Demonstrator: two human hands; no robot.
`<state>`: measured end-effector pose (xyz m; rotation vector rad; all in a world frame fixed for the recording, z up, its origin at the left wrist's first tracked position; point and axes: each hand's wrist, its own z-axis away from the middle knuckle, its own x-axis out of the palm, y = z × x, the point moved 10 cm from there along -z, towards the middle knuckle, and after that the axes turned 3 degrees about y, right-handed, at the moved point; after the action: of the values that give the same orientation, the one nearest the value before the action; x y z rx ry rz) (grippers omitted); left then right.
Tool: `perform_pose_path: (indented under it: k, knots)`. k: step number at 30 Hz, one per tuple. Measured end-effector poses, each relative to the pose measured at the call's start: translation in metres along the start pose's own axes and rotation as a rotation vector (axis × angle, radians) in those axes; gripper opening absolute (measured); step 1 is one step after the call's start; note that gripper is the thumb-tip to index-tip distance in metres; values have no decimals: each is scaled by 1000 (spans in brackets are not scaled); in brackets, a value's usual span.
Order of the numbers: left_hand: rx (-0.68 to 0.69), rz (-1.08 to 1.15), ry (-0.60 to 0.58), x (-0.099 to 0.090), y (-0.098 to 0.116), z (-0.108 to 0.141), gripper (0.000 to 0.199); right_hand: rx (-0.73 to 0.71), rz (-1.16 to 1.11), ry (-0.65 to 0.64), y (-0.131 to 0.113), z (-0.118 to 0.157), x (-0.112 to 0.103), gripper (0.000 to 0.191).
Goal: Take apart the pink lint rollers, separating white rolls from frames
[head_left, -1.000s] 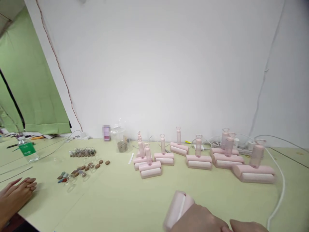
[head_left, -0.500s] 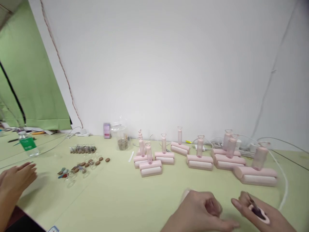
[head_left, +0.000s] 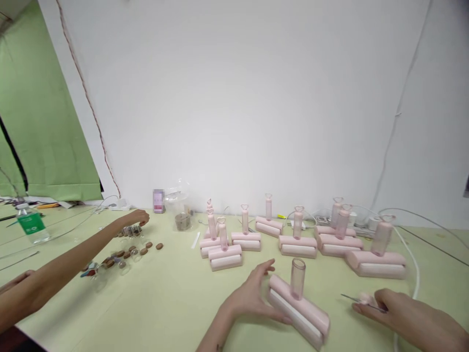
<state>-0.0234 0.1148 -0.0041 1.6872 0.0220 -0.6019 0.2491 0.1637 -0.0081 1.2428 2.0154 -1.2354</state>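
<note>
A pink lint roller (head_left: 298, 309) sits at an angle in front of me, its clear pink handle tube upright with an open top. Around its left end my left hand (head_left: 251, 299) is spread. The thumb lies along the white roll, while the fingertips stand apart from the roller behind it. My right hand (head_left: 399, 309), to the right of the roller, is closed on a thin pointed metal tool (head_left: 353, 297) whose kind I cannot make out. A small pale pink piece (head_left: 365, 298) is at the fingers, partly hidden by them.
Several pink lint rollers (head_left: 297, 246) with heart-shaped loops stand along the wall. A white cable (head_left: 417, 274) curves at the right. From the left, another person's arm (head_left: 73, 254) reaches over small glass jars and brown lids (head_left: 159, 246). A plastic tub (head_left: 182, 221) stands behind.
My hands have moved apart, and the roller with the open tube now shows between them. The metal tool's tip has come into view. The other person's hand has reached to the jars.
</note>
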Motion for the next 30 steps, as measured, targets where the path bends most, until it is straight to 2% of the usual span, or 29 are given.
perform_pose_path:
  k: [2,4,6,8,10,12,13,15,16,18,20,23,25,27,28,30]
  knots:
    - [-48,56,-22,2,-22,2,104,22,184,-55,4,-4,-1,55]
    - [-62,75,-12,4,-34,4,99,20,288,-103,4,-9,-9,57]
    - [-65,73,15,5,-38,3,97,24,352,-194,1,-14,-19,51]
    - [-53,34,29,7,-35,1,93,24,389,-339,-10,-14,-29,41]
    - [-5,-50,52,7,-28,0,77,-18,334,-416,-39,-11,-40,33]
    - [31,-123,77,6,-23,1,61,-117,129,-462,-85,-4,-41,28]
    - [27,-141,81,6,-22,2,57,-147,5,-480,-107,1,-36,30]
    - [-8,-155,73,9,-24,4,58,-146,-159,-446,-141,9,-24,51]
    - [-20,-161,66,10,-25,5,59,-155,-191,-445,-154,13,-14,48]
    - [-21,-181,84,8,-25,7,63,-177,-248,-443,-173,19,3,23]
    - [-34,-200,125,0,-28,8,62,-192,-354,-404,-183,17,6,22]
    - [-88,-205,176,-16,-37,9,58,-147,-552,-193,-173,-1,-28,26]
    - [-74,-207,211,-27,-34,10,69,-104,-578,-62,-154,-11,-55,28]
    - [-6,-179,321,-41,-21,14,78,-83,-548,-31,-135,-13,-70,29]
    - [22,-122,403,-49,-14,16,75,-77,-540,-47,-126,-11,-72,28]
    - [33,41,535,-56,-5,22,55,-33,-547,-77,-109,-1,-68,29]
